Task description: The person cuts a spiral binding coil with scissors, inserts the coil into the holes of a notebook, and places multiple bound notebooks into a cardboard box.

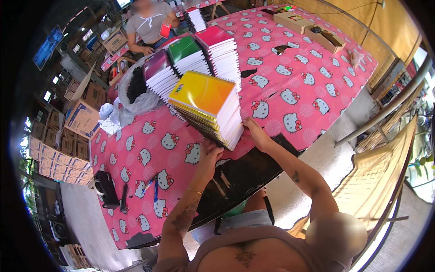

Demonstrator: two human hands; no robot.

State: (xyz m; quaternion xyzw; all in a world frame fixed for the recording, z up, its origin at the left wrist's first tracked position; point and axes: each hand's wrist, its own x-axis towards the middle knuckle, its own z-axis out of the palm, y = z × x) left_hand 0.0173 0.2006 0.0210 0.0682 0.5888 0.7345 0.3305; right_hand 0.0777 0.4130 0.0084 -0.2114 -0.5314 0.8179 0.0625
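Note:
A tall stack of spiral notebooks (206,93) with a shiny yellow cover on top leans slightly on the table before me. At its near lower corner, my left hand (211,156) has its fingers curled against the bottom books. My right hand (256,132) grips low on the stack's right side, its fingertips partly hidden by the pages. Right behind stand more notebook stacks: a purple-topped stack (158,68), a green-topped stack (184,52) and a red-topped stack (216,38).
A pink patterned cloth (290,122) covers the table. Left lie a plastic bag (140,102), pens (156,188) and a black box-like object (106,190). Cardboard boxes (84,118) pile beyond. Across the table, a person (149,27) holds a small red notebook. Open cartons (324,38) sit far right.

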